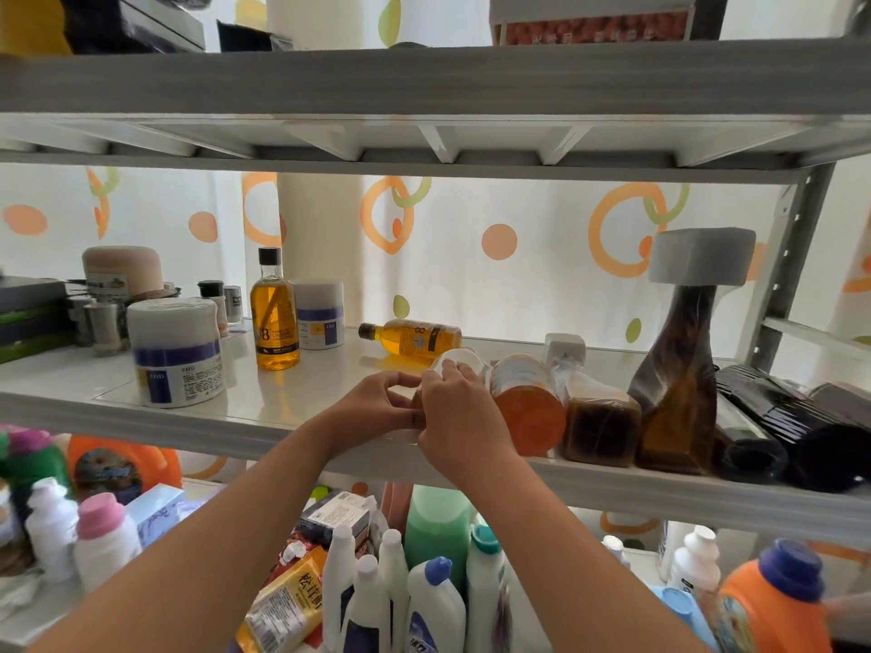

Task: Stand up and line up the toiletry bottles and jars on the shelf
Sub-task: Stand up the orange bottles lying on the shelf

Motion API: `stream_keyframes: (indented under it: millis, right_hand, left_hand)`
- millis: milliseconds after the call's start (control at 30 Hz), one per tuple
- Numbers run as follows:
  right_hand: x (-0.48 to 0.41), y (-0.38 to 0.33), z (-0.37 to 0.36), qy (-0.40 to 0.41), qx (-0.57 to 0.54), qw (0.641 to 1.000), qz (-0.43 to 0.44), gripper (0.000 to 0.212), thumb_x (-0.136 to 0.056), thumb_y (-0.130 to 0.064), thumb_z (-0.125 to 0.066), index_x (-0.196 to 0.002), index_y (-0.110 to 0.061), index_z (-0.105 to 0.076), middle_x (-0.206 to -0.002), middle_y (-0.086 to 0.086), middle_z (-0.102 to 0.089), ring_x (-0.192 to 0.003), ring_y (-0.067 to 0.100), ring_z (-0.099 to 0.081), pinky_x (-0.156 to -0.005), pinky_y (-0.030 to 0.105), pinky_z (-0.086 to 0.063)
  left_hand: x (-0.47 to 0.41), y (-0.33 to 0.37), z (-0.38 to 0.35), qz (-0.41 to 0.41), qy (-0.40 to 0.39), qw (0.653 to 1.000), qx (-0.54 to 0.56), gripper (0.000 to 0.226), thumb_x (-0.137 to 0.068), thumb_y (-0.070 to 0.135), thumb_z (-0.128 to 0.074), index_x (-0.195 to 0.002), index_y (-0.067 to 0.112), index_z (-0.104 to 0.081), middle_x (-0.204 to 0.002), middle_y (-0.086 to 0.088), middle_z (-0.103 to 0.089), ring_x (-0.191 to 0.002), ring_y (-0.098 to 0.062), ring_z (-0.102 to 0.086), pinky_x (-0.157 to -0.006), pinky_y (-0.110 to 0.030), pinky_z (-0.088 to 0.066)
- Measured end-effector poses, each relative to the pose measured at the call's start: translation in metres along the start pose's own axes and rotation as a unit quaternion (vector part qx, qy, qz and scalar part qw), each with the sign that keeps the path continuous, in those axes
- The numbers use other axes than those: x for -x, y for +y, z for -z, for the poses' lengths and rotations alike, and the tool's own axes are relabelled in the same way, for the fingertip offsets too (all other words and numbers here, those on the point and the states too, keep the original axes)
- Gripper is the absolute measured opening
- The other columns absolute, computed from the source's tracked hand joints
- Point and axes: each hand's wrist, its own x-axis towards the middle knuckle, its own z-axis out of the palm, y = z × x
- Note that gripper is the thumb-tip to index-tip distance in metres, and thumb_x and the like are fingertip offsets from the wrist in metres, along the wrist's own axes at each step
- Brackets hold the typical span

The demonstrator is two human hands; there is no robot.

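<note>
2 hands, left (377, 407) and right (455, 407), grip 1 bottle (466, 356) between them.

Upright amber bottle (275, 318): a big "8" on the label with "MINUTE" right beside it. The lines underneath are too small to read.
Lying amber bottle (414, 340): there's that "8" again, turned on its side.
Front jar (175, 353): tiny white letters on the purple block, something like "EHD", can't be sure.
Back jar (319, 314): a similar short mark on its purple patch, blurred.
Yellow packet (287, 600): bold black Chinese characters, and the first looks like "松".
Top box (594, 33): pale Chinese characters on the orange strip, too soft to read.
</note>
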Motion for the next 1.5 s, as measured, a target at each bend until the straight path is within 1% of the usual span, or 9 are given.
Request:
stream_keyframes:
  millis: [400, 567, 767, 900, 1033, 1133, 1267, 1400, 1500]
  right_hand:
    - [0.009, 0.002, 0.004, 0.012, -0.006, 1.000, 0.010, 0.043, -0.085, -0.013, -0.057, -0.126, -0.005, -0.048, -0.137, 0.019, -0.044, -0.130, 0.031, -0.037, -0.109, 0.038, -0.035]
    - [0.008, 0.002, 0.010, 0.028, -0.022, 0.999, 0.006, 0.034, -0.083, -0.013, -0.054, -0.116, -0.006, -0.053, -0.119, 0.015, -0.055, -0.115, 0.026, -0.048, -0.099, 0.034, -0.043]
    - [-0.004, 0.001, 0.015, 0.046, -0.028, 0.999, 0.007, 0.028, -0.084, -0.013, -0.051, -0.112, -0.005, -0.053, -0.112, 0.013, -0.056, -0.106, 0.025, -0.049, -0.093, 0.034, -0.046]
    - [-0.017, 0.002, 0.014, 0.038, -0.028, 0.999, 0.004, 0.028, -0.084, -0.013, -0.051, -0.112, -0.006, -0.053, -0.111, 0.013, -0.058, -0.105, 0.026, -0.050, -0.090, 0.036, -0.047]
    - [-0.035, 0.004, 0.018, 0.031, -0.045, 0.998, -0.014, 0.028, -0.080, -0.010, -0.051, -0.107, -0.007, -0.059, -0.105, 0.012, -0.062, -0.101, 0.027, -0.057, -0.085, 0.032, -0.049]
    - [-0.051, 0.007, 0.025, 0.017, -0.073, 0.996, -0.041, 0.031, -0.078, -0.008, -0.049, -0.106, -0.008, -0.062, -0.105, 0.012, -0.064, -0.101, 0.028, -0.056, -0.080, 0.029, -0.044]
    - [-0.073, 0.011, 0.025, 0.003, -0.091, 0.994, -0.067, 0.026, -0.080, -0.012, -0.048, -0.102, -0.009, -0.062, -0.101, 0.012, -0.064, -0.098, 0.030, -0.057, -0.074, 0.028, -0.042]
    - [-0.102, 0.018, 0.014, -0.035, -0.117, 0.988, -0.089, 0.027, -0.079, -0.013, -0.049, -0.102, -0.010, -0.063, -0.101, 0.010, -0.063, -0.094, 0.025, -0.057, -0.071, 0.026, -0.042]
    - [-0.128, 0.028, 0.005, -0.049, -0.122, 0.987, -0.098, 0.027, -0.077, -0.012, -0.050, -0.101, -0.009, -0.062, -0.100, 0.008, -0.063, -0.089, 0.022, -0.055, -0.068, 0.026, -0.042]
  left_hand:
    - [0.004, -0.005, -0.006, -0.013, 0.012, 1.000, -0.019, 0.046, -0.080, 0.024, -0.073, -0.120, 0.022, -0.051, -0.100, 0.000, -0.069, -0.088, -0.018, -0.068, -0.075, -0.025, -0.056]
    - [0.009, 0.001, -0.003, -0.014, 0.000, 0.999, -0.033, 0.043, -0.082, 0.027, -0.069, -0.120, 0.024, -0.050, -0.095, 0.009, -0.066, -0.083, -0.006, -0.066, -0.067, -0.015, -0.051]
    - [0.013, 0.005, 0.010, -0.028, -0.043, 0.999, 0.003, 0.053, -0.082, 0.028, -0.068, -0.131, 0.028, -0.047, -0.112, 0.019, -0.064, -0.097, 0.001, -0.063, -0.078, -0.014, -0.049]
    - [0.007, -0.003, 0.015, -0.044, -0.040, 0.998, 0.031, 0.080, -0.064, 0.055, -0.074, -0.134, 0.031, -0.044, -0.135, 0.005, -0.055, -0.120, -0.011, -0.054, -0.102, -0.036, -0.046]
    - [-0.002, -0.005, 0.019, -0.061, -0.043, 0.994, 0.079, 0.102, -0.043, 0.075, -0.074, -0.132, 0.036, -0.044, -0.136, 0.008, -0.052, -0.121, -0.009, -0.053, -0.093, -0.023, -0.049]
    - [-0.010, -0.004, 0.022, -0.080, -0.011, 0.991, 0.108, 0.098, -0.047, 0.077, -0.070, -0.132, 0.034, -0.046, -0.131, 0.011, -0.055, -0.117, -0.006, -0.056, -0.090, -0.022, -0.051]
    - [-0.027, 0.000, 0.026, -0.071, 0.058, 0.986, 0.138, 0.052, -0.076, 0.065, -0.057, -0.121, 0.039, -0.051, -0.123, 0.011, -0.059, -0.112, -0.007, -0.057, -0.081, -0.020, -0.050]
    - [-0.053, -0.003, 0.023, -0.056, 0.125, 0.975, 0.178, 0.057, -0.077, 0.062, -0.051, -0.124, 0.031, -0.049, -0.122, 0.007, -0.059, -0.111, -0.010, -0.057, -0.081, -0.025, -0.048]
    - [-0.074, -0.003, 0.017, -0.058, 0.149, 0.968, 0.191, 0.050, -0.089, 0.057, -0.043, -0.128, 0.025, -0.047, -0.122, 0.006, -0.058, -0.111, -0.012, -0.056, -0.085, -0.028, -0.047]
